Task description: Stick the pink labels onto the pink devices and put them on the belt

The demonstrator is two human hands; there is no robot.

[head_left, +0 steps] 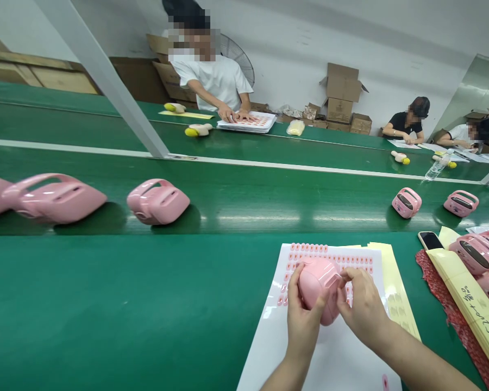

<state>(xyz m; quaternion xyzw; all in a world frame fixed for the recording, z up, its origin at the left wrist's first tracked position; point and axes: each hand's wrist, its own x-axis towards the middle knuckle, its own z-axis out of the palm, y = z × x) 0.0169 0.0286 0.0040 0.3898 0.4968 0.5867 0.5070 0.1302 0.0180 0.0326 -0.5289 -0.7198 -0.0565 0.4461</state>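
My left hand (302, 315) is wrapped round a small pink plastic case (318, 285), held just above a white sticker sheet (334, 347) with rows of small pink stickers. My right hand (361, 304) is at the case's right side, its fingertips pinched against the upper edge. Whether a sticker is between those fingertips is too small to tell. The sheet lies on the green table in front of me.
Pink cases (158, 202) (406, 202) ride the green conveyor belt (244, 190) beyond. More cases (476, 252), a phone (431, 240) and yellow paper strips (468, 293) lie at right. Across the belt a person (215, 76) handles a sheet stack (248, 122); two others sit far right.
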